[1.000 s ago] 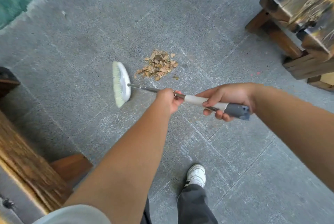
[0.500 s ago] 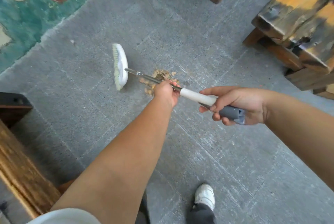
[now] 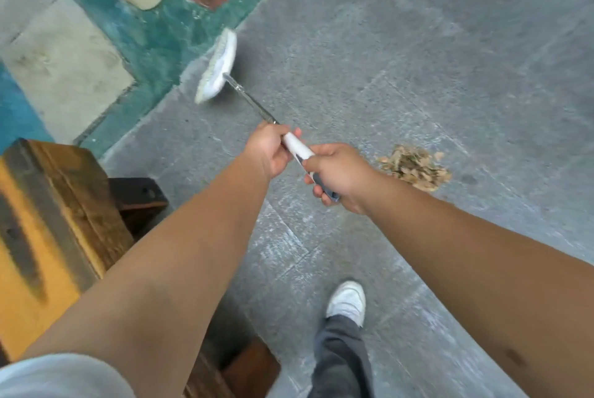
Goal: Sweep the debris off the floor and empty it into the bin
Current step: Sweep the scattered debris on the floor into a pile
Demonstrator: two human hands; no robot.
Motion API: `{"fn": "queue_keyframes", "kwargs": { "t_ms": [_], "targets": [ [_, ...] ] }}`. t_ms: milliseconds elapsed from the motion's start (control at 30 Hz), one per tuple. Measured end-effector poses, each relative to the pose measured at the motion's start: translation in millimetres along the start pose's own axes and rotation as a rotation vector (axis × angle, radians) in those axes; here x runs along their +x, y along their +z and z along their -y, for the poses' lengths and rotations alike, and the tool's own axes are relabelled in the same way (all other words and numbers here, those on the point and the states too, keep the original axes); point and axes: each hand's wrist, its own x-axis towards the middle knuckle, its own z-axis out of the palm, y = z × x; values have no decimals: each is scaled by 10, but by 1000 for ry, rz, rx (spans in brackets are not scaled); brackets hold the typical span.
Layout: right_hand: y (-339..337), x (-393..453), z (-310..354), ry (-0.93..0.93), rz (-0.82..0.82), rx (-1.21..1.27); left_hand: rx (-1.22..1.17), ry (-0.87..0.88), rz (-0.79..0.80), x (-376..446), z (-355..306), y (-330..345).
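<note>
Grey stone floor (image 3: 401, 53) carries the debris pile (image 3: 414, 168) at centre right. Left hand (image 3: 268, 153) and right hand (image 3: 336, 174) are both clamped on the broom (image 3: 217, 68) handle; its head sits upper centre-left, well apart from the pile.

Both bare arms stretched forward — left hand (image 3: 268, 149) ahead, right hand (image 3: 337, 172) just behind, fingers curled closed.

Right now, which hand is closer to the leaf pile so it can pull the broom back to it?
Right. The right hand grips the broom handle's end just beside the leaf pile. The left hand holds further up the handle, away from the pile, so it probably only guides the swing.
</note>
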Motion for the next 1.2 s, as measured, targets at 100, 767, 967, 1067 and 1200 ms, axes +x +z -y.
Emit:
{"fn": "queue_keyframes", "kwargs": {
  "t_ms": [100, 767, 967, 1067, 1200],
  "targets": [
    [325, 323, 217, 0, -4, 60, 78, 18, 12, 204, -305, -217],
    [-563, -766, -1270, 131, -232, 275, 625, -125, 34, -598, 1254, 572],
    [-1375, -1907, -2115, 131, -301, 276, 731, -146, 131, -1642, 2356, 1211],
    [-1688, -2380, -2438, 139, -324, 293, 769, -143, 147, -2039, 2781, 1456],
    [-2014, -2932, -2793, 135, -336, 316, 777, -165, 181, -2532, 3267, 1709]
  ]
}}
